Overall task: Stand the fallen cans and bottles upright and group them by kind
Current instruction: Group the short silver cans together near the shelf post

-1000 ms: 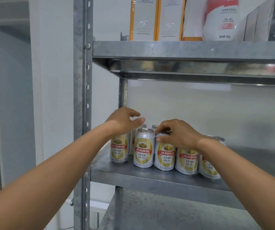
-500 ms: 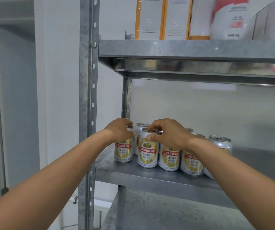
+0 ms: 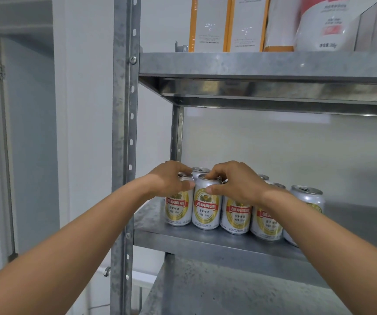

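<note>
Cans: silver beer cans with red-and-gold labels, all upright. The front row runs from 9 to 3 o'clock on the middle shelf, and more can tops show behind it at 12 o'clock.
Left hand: the left hand lies over the top of the end can, the one at the row's 9 o'clock end. The fingers are curled around it and the thumb is on its side.
Right hand: the right hand holds the second can, which touches the end can at its 3 o'clock. The fingers are bent onto the rim and the thumb presses the wall.
Last can: the last can stands at the 3 o'clock end, partly hidden by the right forearm.
Upper shelf: the upper shelf, at 12 o'clock, carries orange-edged boxes and a white-and-red pouch.
Post: a perforated metal post stands at 9 o'clock of the cans.
</note>
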